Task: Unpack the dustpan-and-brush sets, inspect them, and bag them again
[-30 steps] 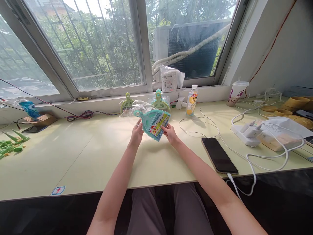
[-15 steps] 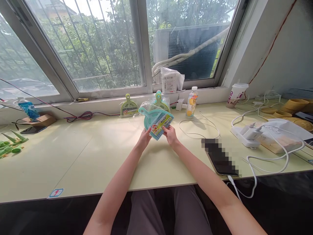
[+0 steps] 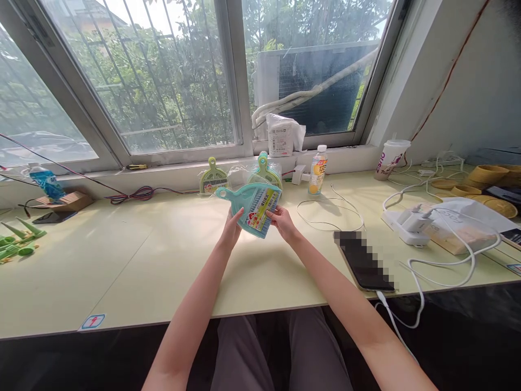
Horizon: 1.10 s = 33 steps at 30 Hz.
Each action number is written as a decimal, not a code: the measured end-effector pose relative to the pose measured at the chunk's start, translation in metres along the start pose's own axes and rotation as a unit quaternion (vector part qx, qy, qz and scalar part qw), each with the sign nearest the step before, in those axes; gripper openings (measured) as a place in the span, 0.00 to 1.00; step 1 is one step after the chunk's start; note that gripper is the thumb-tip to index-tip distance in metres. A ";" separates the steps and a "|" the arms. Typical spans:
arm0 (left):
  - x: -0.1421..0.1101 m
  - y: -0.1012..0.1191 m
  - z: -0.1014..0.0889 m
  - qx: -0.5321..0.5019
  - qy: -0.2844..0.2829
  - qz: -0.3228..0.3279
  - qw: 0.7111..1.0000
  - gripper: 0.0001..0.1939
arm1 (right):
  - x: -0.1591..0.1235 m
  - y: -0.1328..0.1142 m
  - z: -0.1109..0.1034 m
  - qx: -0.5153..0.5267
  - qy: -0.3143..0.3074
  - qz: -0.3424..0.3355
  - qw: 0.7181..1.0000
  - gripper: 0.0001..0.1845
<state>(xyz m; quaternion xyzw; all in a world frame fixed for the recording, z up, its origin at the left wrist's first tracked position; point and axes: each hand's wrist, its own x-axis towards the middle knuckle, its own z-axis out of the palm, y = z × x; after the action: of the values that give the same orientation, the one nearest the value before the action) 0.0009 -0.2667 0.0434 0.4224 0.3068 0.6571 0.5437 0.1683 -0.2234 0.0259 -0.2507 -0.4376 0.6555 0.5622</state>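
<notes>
A teal dustpan-and-brush set (image 3: pixel 246 202) with a printed label and a bristle strip is held up over the table, its handle pointing left. My left hand (image 3: pixel 232 228) is closed on its lower left edge, thumb on the front. My right hand (image 3: pixel 284 222) pinches the right edge by the label. Behind it, a green dustpan set (image 3: pixel 214 178) leans against the wall below the window. Beside that stand more green and teal dustpan sets (image 3: pixel 264 168), partly hidden by the held one, with clear plastic wrap around them.
An orange-labelled bottle (image 3: pixel 318 169), a charging cable and a phone (image 3: pixel 362 263) lie to the right, with a power strip (image 3: pixel 407 225), a plastic bag and a lidded cup (image 3: pixel 391 159) further over. At left are a blue-labelled bottle (image 3: pixel 48 182) and green plastic parts (image 3: pixel 20 239).
The teal dustpan set has turned counterclockwise, so its handle has swung left and down. Both my hands keep hold of it; the left has shifted slightly left.
</notes>
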 end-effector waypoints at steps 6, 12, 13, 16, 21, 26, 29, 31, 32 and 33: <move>-0.006 -0.015 0.012 0.018 -0.057 -0.083 0.995 0.29 | 0.003 0.010 0.001 0.049 0.085 -0.020 0.995 0.17; -0.006 -0.023 0.020 -0.012 -0.022 -0.043 0.999 0.26 | 0.005 0.008 -0.002 0.038 0.079 -0.012 0.996 0.16; -0.005 -0.023 0.019 -0.018 -0.011 -0.038 0.999 0.25 | 0.004 0.007 -0.001 0.034 0.071 -0.006 0.997 0.16; -0.004 -0.023 0.013 -0.018 0.006 -0.033 0.999 0.25 | 0.003 0.003 0.000 0.024 0.052 0.009 0.998 0.16; -0.005 -0.022 0.012 0.032 0.000 -0.051 0.998 0.28 | 0.001 -0.003 -0.001 0.016 0.051 0.028 0.998 0.13; -0.007 -0.015 0.013 0.069 -0.024 -0.047 0.996 0.31 | 0.002 -0.012 -0.005 -0.002 0.047 0.044 0.998 0.12; -0.008 -0.012 0.012 0.084 -0.062 -0.066 0.992 0.32 | 0.006 -0.015 -0.011 0.009 0.098 0.006 0.995 0.14; -0.009 -0.013 0.012 0.097 -0.080 -0.084 0.989 0.33 | 0.008 -0.013 -0.016 0.006 0.137 0.003 0.991 0.16; -0.009 -0.014 0.012 0.105 -0.085 -0.091 0.987 0.34 | 0.009 -0.011 -0.019 0.005 0.153 0.009 0.988 0.17; -0.010 -0.015 0.012 0.115 -0.087 -0.097 0.985 0.34 | 0.010 -0.009 -0.021 0.005 0.170 0.015 0.985 0.17</move>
<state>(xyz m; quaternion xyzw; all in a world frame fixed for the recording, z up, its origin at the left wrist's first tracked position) 0.0194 -0.2734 0.0337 0.5054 0.3718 0.5223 0.5775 0.1878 -0.2083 0.0249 -0.3618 -0.3283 0.6141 0.6199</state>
